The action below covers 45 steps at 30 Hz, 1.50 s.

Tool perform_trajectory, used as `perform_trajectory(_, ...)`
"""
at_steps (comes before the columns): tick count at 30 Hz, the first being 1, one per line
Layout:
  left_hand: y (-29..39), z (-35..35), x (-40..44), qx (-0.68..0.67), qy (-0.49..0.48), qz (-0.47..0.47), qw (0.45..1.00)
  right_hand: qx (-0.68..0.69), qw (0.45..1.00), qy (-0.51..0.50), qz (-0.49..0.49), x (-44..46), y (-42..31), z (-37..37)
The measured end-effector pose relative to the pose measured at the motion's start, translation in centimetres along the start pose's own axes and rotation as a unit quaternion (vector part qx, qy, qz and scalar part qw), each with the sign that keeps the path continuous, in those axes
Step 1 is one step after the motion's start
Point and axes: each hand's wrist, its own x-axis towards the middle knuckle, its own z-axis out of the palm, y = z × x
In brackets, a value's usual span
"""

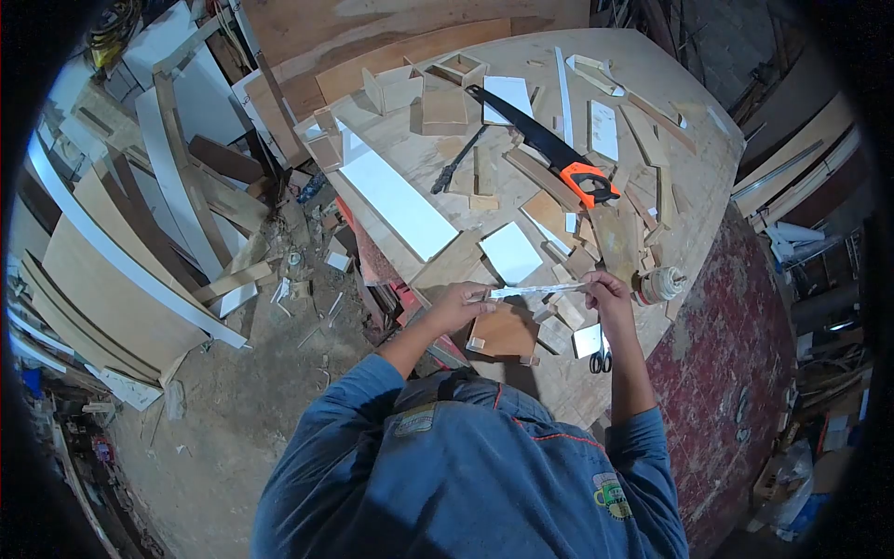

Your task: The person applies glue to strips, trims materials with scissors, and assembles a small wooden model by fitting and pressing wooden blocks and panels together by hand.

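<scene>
- what do we have in our left hand [463,306]?
- one end of a thin, whitish strip [535,291]. our fingers are closed on it, and our right hand [605,293] pinches the other end, so we hold it stretched level between both hands, above the near part of the worktop [577,391].
- and what do we see just below it?
- a brown board [504,334], below and to the right of our left hand, with small wood offcuts [554,334] beside it. nearer to us than our right hand there's a small white square [588,341], with black scissors [601,361] next to it.
- what about to the right of our right hand?
- a pale, rounded container [660,284] near the worktop's edge.
- and past our hands?
- just beyond the strip we see a white rectangular piece [511,252] lying flat. a long white panel [399,203] slants away, beyond our left hand and to its left. farther out, a handsaw [549,144] lies with its orange handle toward our right hand and its dark blade pointing away to the left.
- what's left of the saw?
- a dark, slim tool [456,163], well beyond our left hand. we can't tell what kind it is.
</scene>
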Motion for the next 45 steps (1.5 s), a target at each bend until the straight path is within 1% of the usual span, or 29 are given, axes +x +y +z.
perform_trajectory(3, 0.5, -0.2, 0.0, 0.002, -0.009, -0.01, 1.0, -0.004, 1.0, -0.012, 0.019, 0.8, 0.3, 0.1)
perform_trajectory(4, 0.6, -0.2, 0.0, 0.021, -0.006, -0.01, 1.0, -0.004, 1.0, -0.013, 0.018, 1.0, 0.4, 0.1)
perform_trajectory(6, 0.5, -0.2, -0.1, 0.039, -0.003, -0.011, 0.999, -0.027, 0.999, -0.033, 0.007, 1.3, 0.7, 0.3)
perform_trajectory(9, 0.5, -0.2, -0.1, 0.031, -0.001, -0.001, 1.0, -0.034, 0.999, -0.02, -0.004, 1.4, 1.0, 0.3)
perform_trajectory(11, 1.0, -0.2, -0.3, 0.055, 0.002, 0.003, 0.998, -0.044, 0.999, -0.018, -0.014, 1.5, 1.5, -0.3)
perform_trajectory(13, 0.3, -0.1, -0.1, 0.042, 0.003, 0.01, 0.999, -0.054, 0.998, -0.015, -0.025, 1.3, 1.4, -0.3)
perform_trajectory(15, 0.0, 0.0, 0.0, 0.029, 0.003, 0.017, 0.999, -0.029, 0.999, 0.019, -0.033, 0.8, 1.1, -0.2)
perform_trajectory(17, 0.1, 0.0, -0.1, 0.009, 0.006, -0.004, 1.0, -0.014, 0.999, 0.01, -0.032, 0.6, 1.0, -0.3)
perform_trajectory(19, -0.5, 0.2, 0.0, -0.004, 0.01, 0.005, 1.0, 0.002, 0.999, 0.002, -0.033, 0.4, 0.7, -0.3)
perform_trajectory(21, -0.5, 0.1, 0.0, -0.015, 0.014, 0.016, 1.0, -0.063, 0.997, 0.003, -0.046, 0.1, 0.4, 0.3)
perform_trajectory(23, 0.1, -0.3, -0.1, 0.018, -0.014, 0.003, 1.0, -0.068, 0.996, 0.014, -0.062, 0.1, 0.4, 0.7)
perform_trajectory(26, 0.3, -0.2, 0.0, 0.051, -0.008, -0.011, 0.999, -0.06, 0.995, 0.017, -0.075, -0.1, 0.1, 0.8)
perform_trajectory(28, -0.1, -0.1, -0.1, 0.036, 0.0, -0.012, 0.999, -0.045, 0.996, 0.01, -0.074, -0.3, 0.1, 0.8)
perform_trajectory(30, -0.2, 0.0, -0.1, 0.021, 0.006, -0.013, 1.0, -0.093, 0.993, 0.017, -0.07, -0.4, 0.3, 0.9)
perform_trajectory(32, 0.2, 0.0, -0.1, 0.033, 0.018, 0.027, 0.999, -0.078, 0.994, 0.025, -0.075, -0.5, 0.3, 1.0)
perform_trajectory(33, 0.0, 0.0, -0.1, 0.033, 0.017, 0.028, 0.999, -0.064, 0.994, 0.031, -0.079, -0.5, 0.3, 1.0)
perform_trajectory(35, -0.5, 0.3, 0.0, -0.023, 0.028, 0.015, 0.999, -0.075, 0.994, 0.025, -0.075, -0.7, 0.4, 0.9)
perform_trajectory(37, -0.1, 0.0, 0.0, -0.003, 0.02, 0.012, 1.0, -0.085, 0.994, 0.019, -0.071, -0.8, 0.4, 1.0)
perform_trajectory(38, 0.1, 0.0, -0.1, 0.016, 0.012, 0.009, 1.0, -0.083, 0.993, 0.034, -0.073, -0.9, 0.3, 1.1)
perform_trajectory(40, 0.7, 0.0, -0.2, 0.012, 0.015, 0.012, 1.0, -0.082, 0.992, 0.049, -0.076, -0.9, 0.3, 1.0)
perform_trajectory(42, 1.1, -0.1, -0.2, 0.007, 0.019, 0.013, 1.0, -0.053, 0.995, 0.043, -0.07, -0.8, 0.4, 0.7)
perform_trajectory(44, 1.2, -0.2, -0.2, 0.022, -0.014, -0.022, 0.999, -0.028, 0.997, 0.046, -0.063, -1.0, 0.4, 0.7)
perform_trajectory(45, 1.1, -0.2, -0.2, 0.022, -0.015, -0.022, 0.999, -0.003, 0.997, 0.049, -0.056, -1.1, 0.3, 0.7)
